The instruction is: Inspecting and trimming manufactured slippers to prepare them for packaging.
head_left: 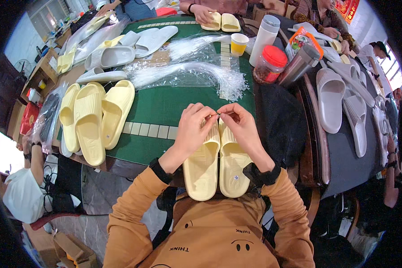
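Left hand point(193, 127) and right hand point(242, 125) meet at frame centre, fingertips pinched narrow on thin clear plastic tie point(215, 115) stretched between them. Directly below, 6 o'clock of hands, pair of pale yellow slippers point(216, 161) lies side by side at green table point(165, 107) edge. Bundle of clear ties point(196, 73) at 12 o'clock; 3 more yellow slippers point(94, 118) at 9 o'clock.
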Available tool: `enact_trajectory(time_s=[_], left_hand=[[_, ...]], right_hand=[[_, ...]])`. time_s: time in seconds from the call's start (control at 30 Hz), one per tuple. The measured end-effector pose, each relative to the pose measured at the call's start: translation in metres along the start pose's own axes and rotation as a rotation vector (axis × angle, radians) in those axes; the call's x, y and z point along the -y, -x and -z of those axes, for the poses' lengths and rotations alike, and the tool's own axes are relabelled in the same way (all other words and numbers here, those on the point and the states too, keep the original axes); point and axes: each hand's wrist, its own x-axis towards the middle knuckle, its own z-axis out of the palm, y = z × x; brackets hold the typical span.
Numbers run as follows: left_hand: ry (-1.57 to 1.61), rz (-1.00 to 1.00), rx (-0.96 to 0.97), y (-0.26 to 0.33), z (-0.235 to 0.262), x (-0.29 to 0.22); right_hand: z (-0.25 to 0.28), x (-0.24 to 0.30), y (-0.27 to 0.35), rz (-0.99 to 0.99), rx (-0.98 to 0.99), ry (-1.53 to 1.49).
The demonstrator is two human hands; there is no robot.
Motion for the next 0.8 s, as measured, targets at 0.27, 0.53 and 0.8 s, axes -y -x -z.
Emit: enact_trajectory(time_s=[0.27, 0.53, 0.8], left_hand=[[-0.03, 0.024, 0.002, 0.004, -0.003, 0.006], [-0.059, 0.045, 0.012, 0.004, -0.001, 0.003], [0.035, 0.032, 0.024, 0.001, -0.001, 0.003]], right_hand=[[0.001, 0.001, 0.001, -0.045, -0.065, -0.235], [0.002, 0.004, 0.002, -0.016, -0.091, -0.294], [0.003, -0.006, -0.001, 0.056, -0.101, -0.17]])
